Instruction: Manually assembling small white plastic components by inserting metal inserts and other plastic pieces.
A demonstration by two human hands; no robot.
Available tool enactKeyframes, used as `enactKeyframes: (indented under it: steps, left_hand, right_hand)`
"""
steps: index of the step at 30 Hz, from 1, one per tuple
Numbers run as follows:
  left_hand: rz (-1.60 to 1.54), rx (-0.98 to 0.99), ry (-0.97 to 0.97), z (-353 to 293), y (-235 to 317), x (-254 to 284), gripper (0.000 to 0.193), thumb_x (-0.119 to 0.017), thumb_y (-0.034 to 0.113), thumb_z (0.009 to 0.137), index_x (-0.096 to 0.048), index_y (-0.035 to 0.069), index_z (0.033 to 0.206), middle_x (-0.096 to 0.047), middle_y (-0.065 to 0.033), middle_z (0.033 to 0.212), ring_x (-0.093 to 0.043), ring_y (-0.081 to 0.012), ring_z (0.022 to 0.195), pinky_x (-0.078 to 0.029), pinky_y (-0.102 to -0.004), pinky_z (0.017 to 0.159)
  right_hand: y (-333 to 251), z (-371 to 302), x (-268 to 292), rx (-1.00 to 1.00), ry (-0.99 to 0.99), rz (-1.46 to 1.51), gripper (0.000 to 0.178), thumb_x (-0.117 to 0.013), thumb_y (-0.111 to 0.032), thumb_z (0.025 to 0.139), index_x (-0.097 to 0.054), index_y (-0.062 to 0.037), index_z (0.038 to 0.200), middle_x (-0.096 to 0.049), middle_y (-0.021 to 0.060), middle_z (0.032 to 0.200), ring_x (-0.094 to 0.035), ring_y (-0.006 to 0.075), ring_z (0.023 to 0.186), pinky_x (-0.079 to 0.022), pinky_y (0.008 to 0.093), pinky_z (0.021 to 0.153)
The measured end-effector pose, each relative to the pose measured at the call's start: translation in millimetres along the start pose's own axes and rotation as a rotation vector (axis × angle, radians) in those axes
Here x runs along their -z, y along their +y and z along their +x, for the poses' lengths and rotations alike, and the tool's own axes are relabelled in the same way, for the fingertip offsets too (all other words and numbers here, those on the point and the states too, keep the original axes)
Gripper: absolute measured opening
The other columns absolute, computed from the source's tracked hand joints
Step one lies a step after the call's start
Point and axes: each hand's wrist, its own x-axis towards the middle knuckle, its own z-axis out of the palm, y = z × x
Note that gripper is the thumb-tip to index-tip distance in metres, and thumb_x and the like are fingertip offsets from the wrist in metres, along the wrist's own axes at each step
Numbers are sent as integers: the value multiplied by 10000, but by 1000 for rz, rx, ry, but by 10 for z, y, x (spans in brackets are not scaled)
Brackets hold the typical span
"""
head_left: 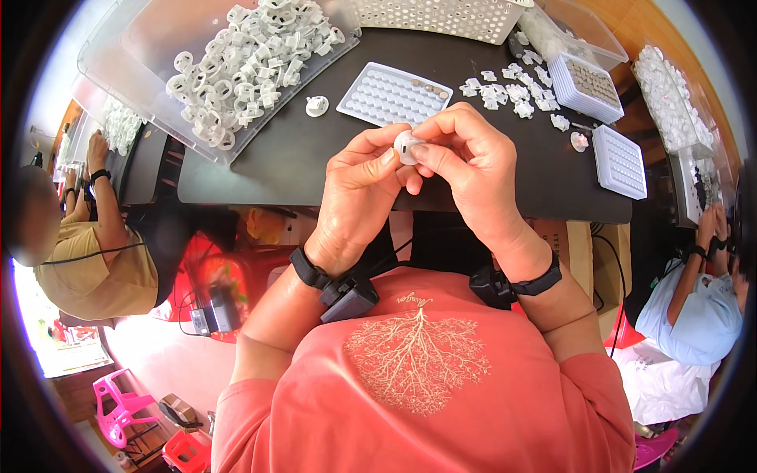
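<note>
Above the table's front edge, a small white round plastic part (407, 145) with a dark slot in its face is pinched between my two hands. My left hand (356, 183) grips its left side with thumb and fingers. On the other side, my right hand (479, 162) presses it with thumb and forefinger; what lies under those fingertips is hidden. Just beyond my hands lies a white tray (371, 93) with rows of small pockets, a few round metal discs (428, 85) at its right end. One loose white round part (317, 106) stands left of the tray.
At the back left, a clear bin (130, 87) holds many white round parts (256, 59). Scattered small white pieces (516, 91) lie right of the tray, beside stacked trays of discs (587, 83) and another pocketed tray (619, 162). A white perforated basket (441, 17) stands behind. Co-workers sit at both sides.
</note>
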Motion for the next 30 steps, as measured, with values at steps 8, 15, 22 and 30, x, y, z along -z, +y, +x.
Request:
enactKeyframes:
  steps: [8, 15, 22, 30]
  left_hand:
    - [33, -7, 8, -16, -4, -18, 268, -655, 83, 947, -643, -34, 1188, -669, -159, 1083, -653, -262, 903, -520, -342, 722]
    - [42, -9, 37, -23, -11, -47, 279, -647, 83, 954, -622, -54, 1195, -670, -168, 1075, -654, -254, 894, -521, -338, 726]
    - [105, 11, 44, -10, -3, -58, 351, -692, 139, 923, -630, -11, 1234, -678, -143, 1065, -588, -216, 830, -476, -337, 740]
    - [82, 23, 28, -10, -13, -14, 371, -702, 147, 915, -627, -10, 1243, -671, -158, 1079, -603, -243, 870, -485, -341, 736]
  right_hand:
    - [-8, -33, 3, 165, 20, -120, 82, -635, 113, 870, -612, 34, 874, -586, 67, 906, -675, 129, 654, -550, 243, 556]
    - [82, -56, -8, 442, 81, -326, 138, -606, 152, 850, -611, 15, 865, -593, 80, 853, -669, 140, 649, -539, 259, 542]
    - [35, -30, -7, 334, 59, -282, 139, -624, 143, 831, -627, 16, 887, -608, 75, 808, -665, 164, 635, -531, 283, 547]
    - [11, -36, 46, 320, -7, -278, 102, -626, 126, 837, -628, 24, 846, -615, 84, 833, -675, 162, 641, -527, 281, 561]
